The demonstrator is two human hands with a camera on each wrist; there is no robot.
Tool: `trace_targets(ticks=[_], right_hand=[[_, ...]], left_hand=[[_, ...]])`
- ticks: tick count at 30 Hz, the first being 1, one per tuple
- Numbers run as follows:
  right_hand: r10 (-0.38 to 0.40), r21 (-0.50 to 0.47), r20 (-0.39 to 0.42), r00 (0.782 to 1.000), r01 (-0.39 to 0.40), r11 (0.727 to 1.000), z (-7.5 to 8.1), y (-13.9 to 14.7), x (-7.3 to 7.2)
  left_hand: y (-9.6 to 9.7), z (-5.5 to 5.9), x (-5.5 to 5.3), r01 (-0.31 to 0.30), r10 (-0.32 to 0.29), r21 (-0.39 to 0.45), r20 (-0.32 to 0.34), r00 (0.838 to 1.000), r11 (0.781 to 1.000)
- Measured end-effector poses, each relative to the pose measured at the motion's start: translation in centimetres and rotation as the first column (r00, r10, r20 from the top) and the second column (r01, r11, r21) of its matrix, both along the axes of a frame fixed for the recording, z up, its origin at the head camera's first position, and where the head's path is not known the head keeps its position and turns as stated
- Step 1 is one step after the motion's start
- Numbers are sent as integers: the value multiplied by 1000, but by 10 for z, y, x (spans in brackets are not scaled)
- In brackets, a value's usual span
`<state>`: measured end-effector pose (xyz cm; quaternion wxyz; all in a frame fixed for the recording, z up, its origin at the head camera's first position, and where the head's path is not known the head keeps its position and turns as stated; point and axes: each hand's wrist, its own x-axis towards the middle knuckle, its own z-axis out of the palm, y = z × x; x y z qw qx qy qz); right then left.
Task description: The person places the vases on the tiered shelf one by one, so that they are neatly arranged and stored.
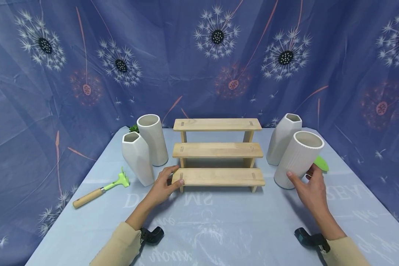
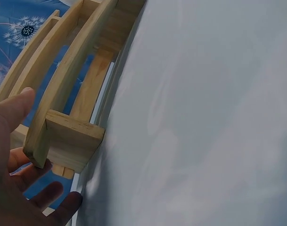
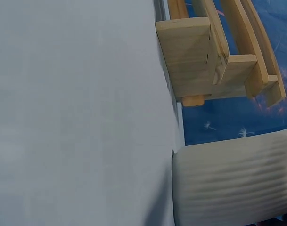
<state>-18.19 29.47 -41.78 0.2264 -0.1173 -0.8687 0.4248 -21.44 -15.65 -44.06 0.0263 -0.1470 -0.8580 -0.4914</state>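
A three-tier wooden display stand (image 1: 218, 176) stands mid-table. My left hand (image 1: 163, 186) holds the left end of its lowest step; in the left wrist view the thumb lies above the board (image 2: 68, 77) and fingers curl below it. On the right, my right hand (image 1: 314, 190) grips the lower part of a ribbed white vase (image 1: 296, 160), thumb on its near side, other fingers partly hidden behind. That vase (image 3: 233, 179) has its base at the cloth in the right wrist view. Just behind it rises a faceted white vase (image 1: 282, 138).
To the left stand another faceted white vase (image 1: 139, 159) and a ribbed white vase (image 1: 154, 140), with a green plant (image 1: 134, 128) peeking out behind. A small green hand rake (image 1: 101, 190) with a wooden handle lies nearer. Something bright green (image 1: 321, 163) shows beside my right hand.
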Motion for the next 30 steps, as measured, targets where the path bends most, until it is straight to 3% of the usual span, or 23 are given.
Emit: trace_targets(ticks=[13, 21, 30], right_hand=[[-1, -54, 48, 999, 4, 999, -3, 1, -9], [-1, -68, 46, 999, 4, 998, -5, 2, -13], [-13, -61, 41, 999, 16, 998, -7, 3, -17]], left_hand=[[3, 1, 0, -3, 3, -1, 47, 999, 1000], [10, 32, 18, 23, -23, -3, 54, 998, 1000], [11, 35, 19, 39, -41, 25, 89, 995, 999]])
